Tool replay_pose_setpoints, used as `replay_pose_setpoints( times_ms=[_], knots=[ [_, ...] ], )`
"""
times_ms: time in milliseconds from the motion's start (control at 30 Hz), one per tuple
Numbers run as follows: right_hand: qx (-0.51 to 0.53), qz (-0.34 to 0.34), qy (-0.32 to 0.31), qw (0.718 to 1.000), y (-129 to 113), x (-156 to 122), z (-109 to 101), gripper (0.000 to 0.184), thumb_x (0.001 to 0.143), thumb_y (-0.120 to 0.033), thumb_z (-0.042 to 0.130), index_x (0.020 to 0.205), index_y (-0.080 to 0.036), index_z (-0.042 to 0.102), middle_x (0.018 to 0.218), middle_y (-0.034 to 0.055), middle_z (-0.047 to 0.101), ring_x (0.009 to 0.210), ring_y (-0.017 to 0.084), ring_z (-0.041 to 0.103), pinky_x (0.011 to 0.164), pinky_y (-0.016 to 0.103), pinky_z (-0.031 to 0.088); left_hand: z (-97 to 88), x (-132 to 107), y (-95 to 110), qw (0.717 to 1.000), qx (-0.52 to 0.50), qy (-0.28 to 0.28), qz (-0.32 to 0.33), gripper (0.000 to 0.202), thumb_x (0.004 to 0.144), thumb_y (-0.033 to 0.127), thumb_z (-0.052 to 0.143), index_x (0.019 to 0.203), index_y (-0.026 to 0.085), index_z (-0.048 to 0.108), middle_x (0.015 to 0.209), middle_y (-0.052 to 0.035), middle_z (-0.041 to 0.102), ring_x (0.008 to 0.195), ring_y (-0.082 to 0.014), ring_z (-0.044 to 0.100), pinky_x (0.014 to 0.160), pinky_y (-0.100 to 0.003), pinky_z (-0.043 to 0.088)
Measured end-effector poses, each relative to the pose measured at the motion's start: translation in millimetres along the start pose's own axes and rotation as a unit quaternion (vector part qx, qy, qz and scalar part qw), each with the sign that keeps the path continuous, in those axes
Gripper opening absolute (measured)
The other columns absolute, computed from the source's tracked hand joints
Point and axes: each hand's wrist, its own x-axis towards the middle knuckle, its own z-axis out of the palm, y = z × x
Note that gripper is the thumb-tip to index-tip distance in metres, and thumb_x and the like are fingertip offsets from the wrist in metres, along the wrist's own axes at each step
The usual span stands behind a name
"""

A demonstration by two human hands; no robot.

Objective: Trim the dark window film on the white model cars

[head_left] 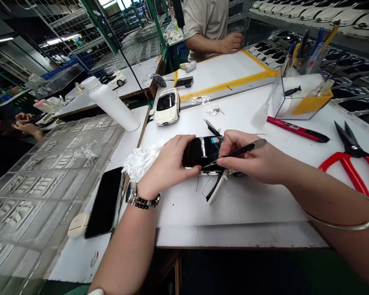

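Two bare hands met over a black model car [201, 151] near the middle of the white desk [249, 205]. The left hand [169, 164] gripped one end of the car, its fingers [189, 141] curled over the roof and its thumb pressed to the near side, pinning the body to the desk. The right hand [252, 162] had its fingers pinched narrow around a slim tool [242, 149], probably tweezers, whose dark tip pointed at the side of the car just below the window line. The work in hand looked like fine fitting or picking at that side. Any further move with the tip would call for a firm left-hand hold and a small, steady approach, since the glossy paint lay right beside the point.

The car was shiny black with dark glass, and a thin white-edged panel [215, 190], apparently an open door, hung out toward the person.

A crumpled white cloth [141, 159] lay just left of the car, with a phone [106, 203] nearer the desk edge. A white model car [167, 106] stood farther back, and red shears [350, 159] lay well to the right. Another person's hand [232, 43] rested on the far desk.
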Motion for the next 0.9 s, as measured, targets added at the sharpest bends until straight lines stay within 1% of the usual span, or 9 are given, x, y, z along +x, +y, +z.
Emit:
replay_pose_setpoints(
  times_ms=[167,300,467,667,900],
  knots=[
    [-0.019,0.009,0.023,1.0,-2.6,0.1,0.0,0.015,0.073,-0.016,0.061,0.072,-0.017,0.047,0.061,-0.0037,0.049,0.049,0.003,0.036,0.045,0.018,0.027,7.8,-0.8,0.2,1.0,-0.008,0.024,0.0,0.063,0.069,0.031,0.064,0.126,0.016,0.042,0.121,-0.0082,0.051,0.114,-0.0244,0.049,0.098,-0.04,0.042],
    [-0.018,0.006,0.024,1.0,-1.5,0.3,0.3,0.016,0.073,-0.018,0.062,0.072,-0.017,0.046,0.06,-0.0038,0.048,0.048,0.004,0.035,0.045,0.019,0.026,7.7,0.0,1.7,1.0,-0.009,0.024,-0.005,0.062,0.069,0.03,0.063,0.126,0.018,0.042,0.122,-0.008,0.05,0.114,-0.025,0.049,0.096,-0.04,0.042],
    [-0.022,0.007,0.034,0.999,-0.5,0.1,1.3,0.021,0.072,-0.023,0.065,0.071,-0.018,0.045,0.06,-0.0022,0.051,0.05,0.006,0.04,0.046,0.02,0.029,8.5,-1.3,1.3,1.0,-0.011,0.024,-0.007,0.063,0.07,0.031,0.063,0.127,0.018,0.041,0.122,-0.0085,0.05,0.114,-0.0255,0.048,0.095,-0.041,0.042],
    [-0.034,-0.002,0.028,0.999,-0.2,-0.2,1.7,0.02,0.072,-0.022,0.064,0.071,-0.018,0.045,0.062,-0.0015,0.053,0.053,0.008,0.044,0.049,0.021,0.033,8.9,-1.3,1.1,0.999,-0.019,0.026,-0.004,0.062,0.07,0.031,0.063,0.126,0.017,0.042,0.121,-0.0093,0.05,0.113,-0.0257,0.048,0.095,-0.041,0.042],
    [-0.037,-0.001,0.025,0.999,1.8,-0.3,2.1,0.018,0.073,-0.022,0.062,0.072,-0.018,0.044,0.064,-0.0008,0.053,0.054,0.008,0.044,0.049,0.022,0.033,8.4,-0.7,1.5,0.999,-0.021,0.025,-0.004,0.062,0.069,0.03,0.063,0.126,0.016,0.043,0.121,-0.0096,0.05,0.112,-0.0257,0.048,0.095,-0.04,0.042]
  ],
)
